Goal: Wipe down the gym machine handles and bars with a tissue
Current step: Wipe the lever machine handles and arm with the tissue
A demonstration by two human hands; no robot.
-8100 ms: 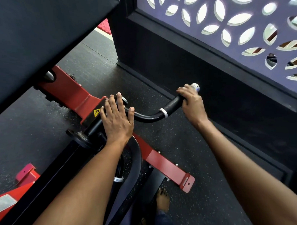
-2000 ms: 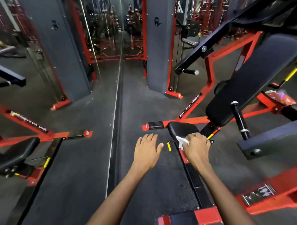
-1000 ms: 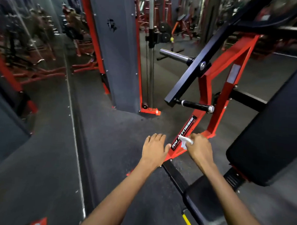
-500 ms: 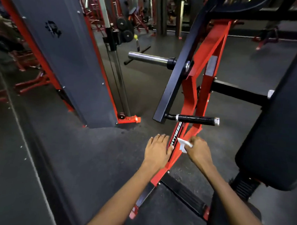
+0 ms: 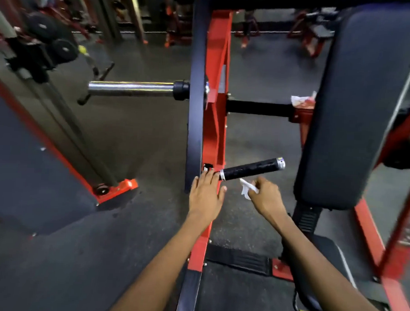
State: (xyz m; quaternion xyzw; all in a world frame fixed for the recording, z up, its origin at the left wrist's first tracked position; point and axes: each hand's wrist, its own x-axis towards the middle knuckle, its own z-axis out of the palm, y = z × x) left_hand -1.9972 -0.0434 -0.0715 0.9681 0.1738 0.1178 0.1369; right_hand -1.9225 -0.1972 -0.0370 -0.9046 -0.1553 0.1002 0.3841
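A black handle with a silver end cap juts right from the red and black lever arm of the machine. My right hand pinches a crumpled white tissue just below the handle, a small gap apart from it. My left hand lies flat with straight fingers against the red upright, fingertips by the handle's base. A chrome weight bar sticks out to the left higher up.
A black padded backrest fills the right side, with a black seat below it. A black crossbar joins the frame to the backrest. A grey and red cable tower stands on the left. The floor is dark rubber.
The view has moved closer to the machine. My right hand with the tissue has shifted right, off the red upright, to just under the black handle. My left hand stays against the upright.
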